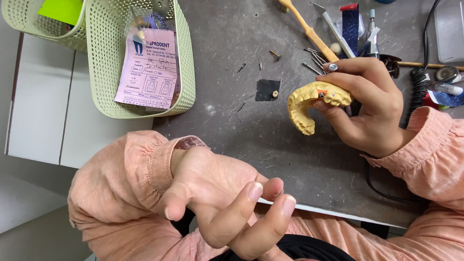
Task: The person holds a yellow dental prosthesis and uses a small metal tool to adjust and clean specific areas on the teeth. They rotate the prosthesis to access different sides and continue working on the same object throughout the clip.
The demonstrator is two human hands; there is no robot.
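Note:
My right hand (369,107) grips a yellow plaster dental cast (309,101), a curved arch of teeth, and holds it just above the dark grey worktable (242,131). A small orange-brown spot shows on the cast near my fingertips. My left hand (224,199) hovers at the table's near edge, palm up, fingers curled and apart, with nothing visible in it. Both sleeves are peach coloured.
Two pale green mesh baskets (185,67) stand at the table's left, one holding a pink paper form (149,68). A small black square with a tiny ring (268,90) lies mid-table. A yellow-handled brush (307,30), metal pins, hand tools and a black coiled cord (418,85) crowd the far right.

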